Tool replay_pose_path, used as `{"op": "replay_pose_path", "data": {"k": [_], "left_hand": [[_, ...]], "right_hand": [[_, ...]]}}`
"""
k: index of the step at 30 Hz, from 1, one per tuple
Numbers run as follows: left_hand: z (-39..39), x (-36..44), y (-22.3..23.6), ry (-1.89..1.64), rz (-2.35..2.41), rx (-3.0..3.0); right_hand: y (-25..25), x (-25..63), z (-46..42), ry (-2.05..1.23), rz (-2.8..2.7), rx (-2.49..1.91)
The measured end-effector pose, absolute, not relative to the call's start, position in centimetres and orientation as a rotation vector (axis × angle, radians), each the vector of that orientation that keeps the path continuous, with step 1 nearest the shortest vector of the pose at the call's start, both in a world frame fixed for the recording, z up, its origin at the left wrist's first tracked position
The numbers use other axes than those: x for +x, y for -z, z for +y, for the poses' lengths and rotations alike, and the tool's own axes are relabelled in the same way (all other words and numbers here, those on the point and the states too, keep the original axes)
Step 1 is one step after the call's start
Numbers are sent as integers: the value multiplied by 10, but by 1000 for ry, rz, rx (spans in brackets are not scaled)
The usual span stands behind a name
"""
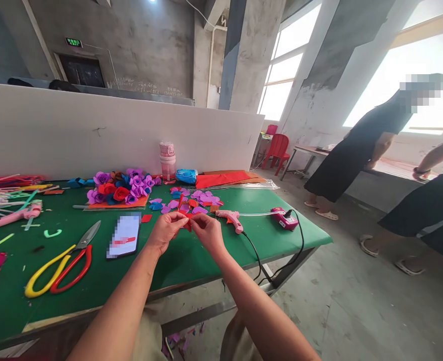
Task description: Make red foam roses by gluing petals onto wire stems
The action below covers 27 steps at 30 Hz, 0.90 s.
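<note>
Over the front edge of the green table, my left hand [169, 231] and my right hand [207, 231] meet, fingertips pinched on a small red paper petal [187, 223]. A thin red tip sticks up above the left fingers. Just behind the hands lie loose purple, blue and red petals [206, 196]. To their right is a pink glue gun [231, 218] with a clear glue stick in its back. A phone [124, 234] with a lit screen lies left of my left hand, beside a small red paper square [147, 218].
Scissors [73, 263] with yellow and red handles lie at left, near a second pink glue gun [16, 215]. Finished paper flowers [122, 188] and a pink bottle [168, 161] stand behind. A power strip [283, 219] sits at right, its cable hanging down. Two people stand at the right.
</note>
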<state>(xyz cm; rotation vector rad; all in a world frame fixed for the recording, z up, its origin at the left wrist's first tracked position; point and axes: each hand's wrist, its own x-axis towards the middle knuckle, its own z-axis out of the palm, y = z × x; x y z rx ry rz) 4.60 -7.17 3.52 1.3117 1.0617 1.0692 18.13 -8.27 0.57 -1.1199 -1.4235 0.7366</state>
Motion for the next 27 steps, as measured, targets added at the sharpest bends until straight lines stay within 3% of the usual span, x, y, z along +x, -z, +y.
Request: {"op": "replay_pose_path", "data": {"k": [7,18,27], "left_hand": [[-71,46,-35,-1075,1053,1309],[-69,45,-32,-1071,1012,1239],[-70,47,-33,-1074,1022,1234]], "right_hand": [[-3,182,-81,-779,-1402,-1126],[-2,182,-76,-1197,-1158,-921],[-4,181,-78,-1204,-1133,-960]]}}
